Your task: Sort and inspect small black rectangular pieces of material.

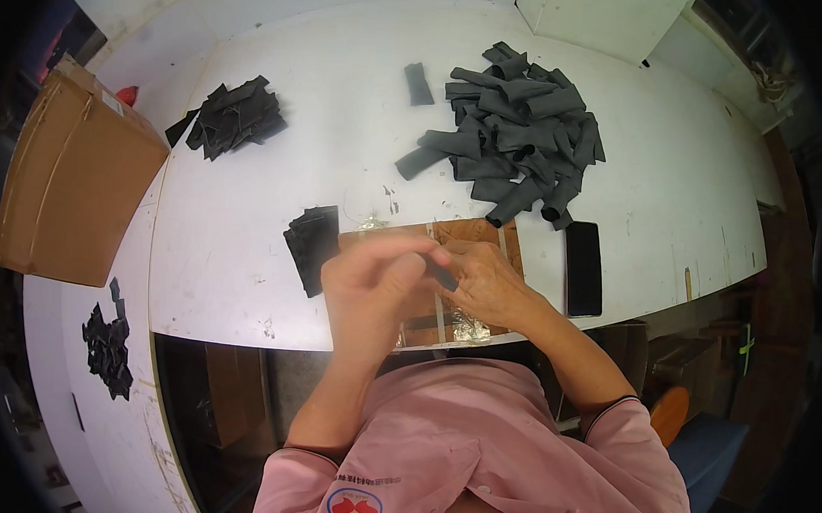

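Observation:
Over the brown taped board (476, 232) at the table's front edge, my two hands meet around a small dark grey fabric piece (444, 275). My right hand (488, 283) pinches it with bent fingers. On its other side is my left hand (374, 269), blurred by motion, with thumb and forefinger closed at the piece's upper end. My hands hide much of the piece and the board's middle. Left of the board lies a small stack of flat black pieces (312, 249). Further back on the right, a large heap of dark grey rolled fabric tubes (527, 124) spreads out.
One single grey tube (418, 84) lies left of the heap. A pile of black pieces (238, 118) is at the back left, with black scraps (107, 349) on the side table. A cardboard box (80, 173) stands far left. Right of the board rests a black phone (584, 269).

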`<state>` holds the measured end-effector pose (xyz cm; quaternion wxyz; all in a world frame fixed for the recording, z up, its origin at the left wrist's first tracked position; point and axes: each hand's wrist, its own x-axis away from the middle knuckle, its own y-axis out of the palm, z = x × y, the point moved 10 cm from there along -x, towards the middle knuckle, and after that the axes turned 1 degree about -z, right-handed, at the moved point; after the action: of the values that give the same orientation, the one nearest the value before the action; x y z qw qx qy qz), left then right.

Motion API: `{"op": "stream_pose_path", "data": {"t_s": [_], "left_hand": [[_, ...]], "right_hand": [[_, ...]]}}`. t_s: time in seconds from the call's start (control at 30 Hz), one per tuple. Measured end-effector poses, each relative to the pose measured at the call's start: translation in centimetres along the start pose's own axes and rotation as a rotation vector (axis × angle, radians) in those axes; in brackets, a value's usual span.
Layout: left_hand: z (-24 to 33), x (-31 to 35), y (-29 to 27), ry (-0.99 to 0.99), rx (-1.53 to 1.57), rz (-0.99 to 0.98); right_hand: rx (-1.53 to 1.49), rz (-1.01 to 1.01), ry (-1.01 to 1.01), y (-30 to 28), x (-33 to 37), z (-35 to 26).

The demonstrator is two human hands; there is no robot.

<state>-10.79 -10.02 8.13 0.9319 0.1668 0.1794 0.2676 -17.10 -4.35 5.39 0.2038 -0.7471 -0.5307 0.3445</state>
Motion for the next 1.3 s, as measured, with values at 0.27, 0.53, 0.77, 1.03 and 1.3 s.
{"op": "stream_pose_path", "data": {"t_s": [0.27, 0.53, 0.77, 1.03, 1.3], "left_hand": [[-1.2, 0.5, -3.1, -0.027, 0.307, 0.218], [-0.3, 4.1, -11.1, 0.095, -0.975, 0.480], [-4.9, 5.7, -13.2, 0.082, -1.679, 0.334], [-3.1, 6.2, -16.8, 0.001, -1.151, 0.528], [-2.2, 6.9, -9.3, -0.436, -0.076, 0.111]], "right_hand": [[0.181, -0.023, 0.005, 0.8, -1.0, -0.4], [-0.889, 0.110, 0.141, -7.4, -5.5, 0.3], [-0.602, 0.283, 0.482, -2.4, 2.3, 4.9], [-0.431, -0.056, 0.386, 3.9, 3.8, -0.6], [0.027, 0.249, -0.306, 0.2, -0.1, -10.0]]}}
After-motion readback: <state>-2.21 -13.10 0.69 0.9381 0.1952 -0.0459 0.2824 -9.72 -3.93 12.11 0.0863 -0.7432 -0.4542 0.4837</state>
